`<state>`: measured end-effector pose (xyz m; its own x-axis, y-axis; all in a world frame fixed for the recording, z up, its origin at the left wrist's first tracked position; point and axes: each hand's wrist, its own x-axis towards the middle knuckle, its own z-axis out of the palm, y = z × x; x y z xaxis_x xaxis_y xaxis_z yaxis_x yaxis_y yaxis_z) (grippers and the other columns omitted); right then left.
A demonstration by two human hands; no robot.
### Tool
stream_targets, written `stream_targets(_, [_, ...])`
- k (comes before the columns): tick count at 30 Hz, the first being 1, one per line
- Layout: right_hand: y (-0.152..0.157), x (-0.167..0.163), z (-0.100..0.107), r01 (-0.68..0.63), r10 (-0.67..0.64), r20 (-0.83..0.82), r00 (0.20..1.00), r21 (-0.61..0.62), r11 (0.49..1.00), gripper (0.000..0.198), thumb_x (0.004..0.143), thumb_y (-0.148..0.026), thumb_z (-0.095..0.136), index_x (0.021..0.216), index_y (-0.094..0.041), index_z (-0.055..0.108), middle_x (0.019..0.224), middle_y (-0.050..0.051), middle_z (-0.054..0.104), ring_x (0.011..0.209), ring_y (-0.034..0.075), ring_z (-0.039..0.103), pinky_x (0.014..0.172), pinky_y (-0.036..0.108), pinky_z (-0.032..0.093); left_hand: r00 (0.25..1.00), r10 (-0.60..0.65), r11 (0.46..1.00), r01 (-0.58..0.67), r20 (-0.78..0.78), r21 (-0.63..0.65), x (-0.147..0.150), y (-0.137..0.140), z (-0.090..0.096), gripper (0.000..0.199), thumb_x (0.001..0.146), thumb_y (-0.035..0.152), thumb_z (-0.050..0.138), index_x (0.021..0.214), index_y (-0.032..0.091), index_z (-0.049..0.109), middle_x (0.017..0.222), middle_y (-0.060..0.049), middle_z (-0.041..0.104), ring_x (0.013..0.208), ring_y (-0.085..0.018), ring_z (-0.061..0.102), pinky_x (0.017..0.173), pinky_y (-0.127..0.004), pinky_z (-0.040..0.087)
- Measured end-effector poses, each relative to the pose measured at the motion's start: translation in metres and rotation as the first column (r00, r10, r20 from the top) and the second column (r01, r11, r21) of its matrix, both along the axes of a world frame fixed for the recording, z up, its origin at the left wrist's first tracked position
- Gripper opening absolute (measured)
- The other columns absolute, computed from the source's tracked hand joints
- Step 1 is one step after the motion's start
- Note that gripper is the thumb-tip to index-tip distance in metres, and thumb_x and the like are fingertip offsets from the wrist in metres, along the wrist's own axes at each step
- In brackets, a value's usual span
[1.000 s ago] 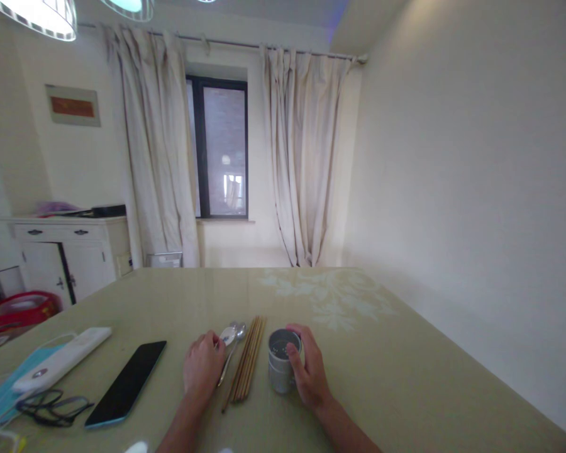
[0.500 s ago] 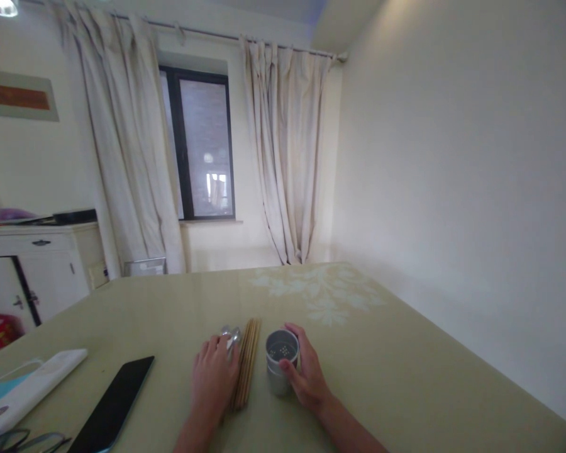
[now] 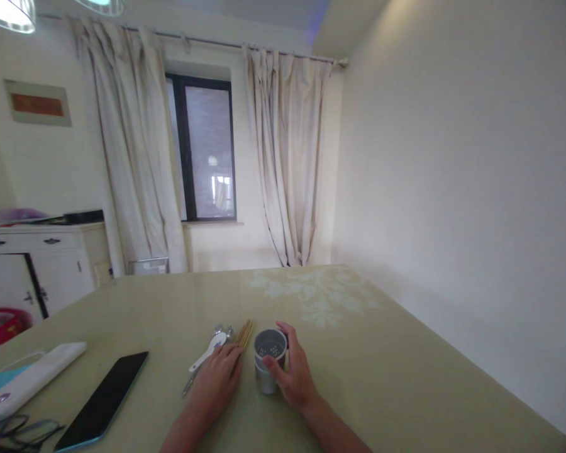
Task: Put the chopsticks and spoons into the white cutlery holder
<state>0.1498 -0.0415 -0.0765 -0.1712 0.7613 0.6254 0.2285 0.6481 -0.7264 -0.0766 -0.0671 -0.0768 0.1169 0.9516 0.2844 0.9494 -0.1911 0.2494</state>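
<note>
My right hand (image 3: 295,374) is wrapped around a grey metal utensil holder (image 3: 265,377), thumb near the rim and fingers on the far side. The holder stands upright on the table, with small holes showing in its bottom and nothing inside. My left hand (image 3: 219,377) lies palm down over a bundle of chopsticks (image 3: 245,333), its fingers bent over them. Only their far ends show; the rest is under the hand. Left of that hand lie a white spoon (image 3: 210,351) and metal spoons (image 3: 226,329), whose handles are partly covered.
A black phone (image 3: 104,397) lies on the table (image 3: 387,377) at left. Beyond it are a white power strip (image 3: 38,380), a light-blue item (image 3: 2,382) and tangled dark cables (image 3: 16,434). A wall (image 3: 476,220) borders the table on the right.
My left hand has shifted from the spoons onto the chopsticks, leaving the spoons uncovered. My right hand still holds the utensil holder, which appears slightly farther left.
</note>
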Motion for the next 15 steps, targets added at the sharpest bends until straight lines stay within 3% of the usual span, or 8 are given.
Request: stream_targets(15, [0.003, -0.003, 0.000, -0.016, 0.015, -0.044, 0.999, -0.024, 1.000, 0.071, 0.093, -0.065, 0.068, 0.146, -0.021, 0.047, 0.124, 0.013, 0.074, 0.111, 0.028, 0.074, 0.100, 0.038, 0.058, 0.982, 0.009, 1.000, -0.014, 0.189, 0.026, -0.014, 0.003, -0.012, 0.042, 0.085, 0.013, 0.060, 0.124, 0.022, 0.075, 0.136, -0.010, 0.073, 0.130, -0.023, 0.064, 0.118, -0.038, 0.046])
